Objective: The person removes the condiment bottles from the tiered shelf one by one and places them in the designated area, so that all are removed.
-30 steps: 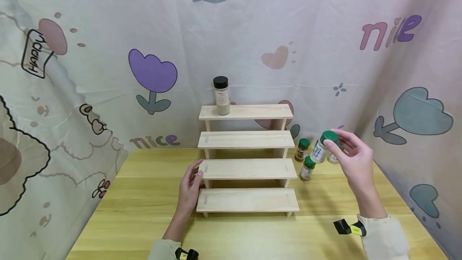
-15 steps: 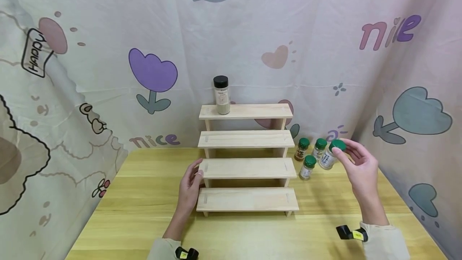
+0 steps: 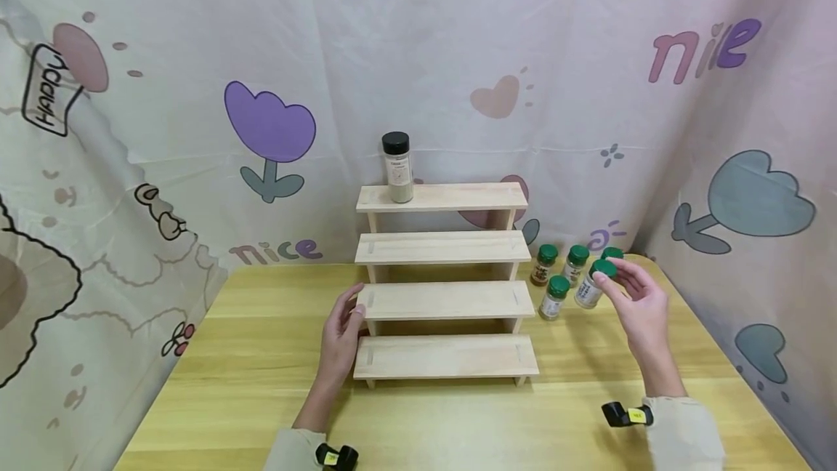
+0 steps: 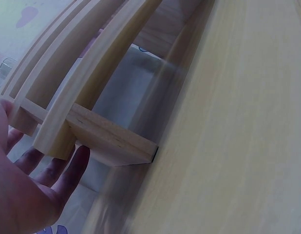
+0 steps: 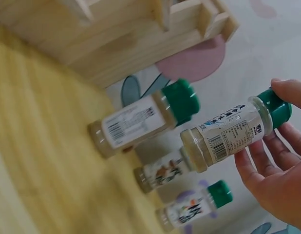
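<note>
My right hand pinches a small spice jar by its green cap, right of the stepped wooden rack. In the right wrist view the held jar is tilted, its base apart from the table. More green-capped jars stand around it: a nearer one, a reddish-brown one, one behind, and another cap partly hidden by the hand. My left hand holds the rack's left side, fingers curled against the board ends.
A taller black-capped jar stands on the left part of the rack's top tier. The rack rests on a yellowish wooden table. A printed curtain hangs close behind and along the sides.
My right hand has lowered the held jar and shifted it slightly right, among the other green-capped jars. The left hand keeps its place on the rack. The head view has shifted slightly.
</note>
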Motion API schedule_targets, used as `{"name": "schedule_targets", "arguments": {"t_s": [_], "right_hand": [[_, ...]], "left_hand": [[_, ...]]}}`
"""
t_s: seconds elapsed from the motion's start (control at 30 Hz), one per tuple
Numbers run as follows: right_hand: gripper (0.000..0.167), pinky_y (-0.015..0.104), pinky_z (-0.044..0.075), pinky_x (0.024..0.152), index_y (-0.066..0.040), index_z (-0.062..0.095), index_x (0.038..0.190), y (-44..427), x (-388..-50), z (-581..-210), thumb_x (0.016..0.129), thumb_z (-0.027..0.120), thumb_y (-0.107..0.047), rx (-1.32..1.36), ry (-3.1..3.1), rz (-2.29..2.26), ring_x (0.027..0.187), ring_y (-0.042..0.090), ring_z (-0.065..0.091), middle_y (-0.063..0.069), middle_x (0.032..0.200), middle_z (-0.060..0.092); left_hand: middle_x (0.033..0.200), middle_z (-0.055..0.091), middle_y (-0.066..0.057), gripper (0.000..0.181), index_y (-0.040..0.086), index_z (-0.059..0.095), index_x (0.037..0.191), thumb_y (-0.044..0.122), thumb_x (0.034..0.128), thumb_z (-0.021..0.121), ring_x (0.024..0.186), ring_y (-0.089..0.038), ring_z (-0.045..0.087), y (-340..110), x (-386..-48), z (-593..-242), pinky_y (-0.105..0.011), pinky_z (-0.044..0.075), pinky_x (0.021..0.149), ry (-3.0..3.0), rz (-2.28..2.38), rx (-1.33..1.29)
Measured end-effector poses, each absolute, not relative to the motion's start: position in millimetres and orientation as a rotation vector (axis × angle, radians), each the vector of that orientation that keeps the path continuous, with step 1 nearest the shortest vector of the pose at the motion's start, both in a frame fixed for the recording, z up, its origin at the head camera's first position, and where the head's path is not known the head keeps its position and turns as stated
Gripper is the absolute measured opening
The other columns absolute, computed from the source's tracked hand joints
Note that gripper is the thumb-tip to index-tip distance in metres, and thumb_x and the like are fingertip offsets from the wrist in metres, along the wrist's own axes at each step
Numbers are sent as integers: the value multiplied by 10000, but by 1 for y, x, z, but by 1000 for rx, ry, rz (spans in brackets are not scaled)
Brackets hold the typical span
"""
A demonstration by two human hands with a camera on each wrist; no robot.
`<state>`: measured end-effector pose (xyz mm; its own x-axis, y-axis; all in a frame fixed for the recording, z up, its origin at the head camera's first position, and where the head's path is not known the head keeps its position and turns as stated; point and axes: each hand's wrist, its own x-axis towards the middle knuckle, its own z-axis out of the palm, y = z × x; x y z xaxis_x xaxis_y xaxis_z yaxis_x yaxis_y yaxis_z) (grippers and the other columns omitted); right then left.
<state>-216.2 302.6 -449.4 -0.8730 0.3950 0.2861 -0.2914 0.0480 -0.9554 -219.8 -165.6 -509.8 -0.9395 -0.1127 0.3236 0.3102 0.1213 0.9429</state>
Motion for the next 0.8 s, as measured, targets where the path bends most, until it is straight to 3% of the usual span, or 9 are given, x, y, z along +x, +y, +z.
{"name": "schedule_targets", "arguments": {"t_s": [0.33,0.8], "right_hand": [[428,91,487,867,54,633,1288,308,-226,-482,895,786,-23,-212,-1901,1874,1052,64,621,-84,1065,688],[500,79,469,872,23,602,1350,313,-231,-500,912,795,-121,-301,-2022,1823,1088,49,580,-106,1121,643]], "left_hand": [[1469,553,-118,378,109,567,1454,116,1080,511,1264,-246,543,-168,-218,-512,-175,480,951,-2100,-1881,-172],[1472,544,-134,381,117,557,1462,132,1085,505,1277,-269,537,-166,-218,-508,-170,479,945,-2107,-1900,-177]]}}
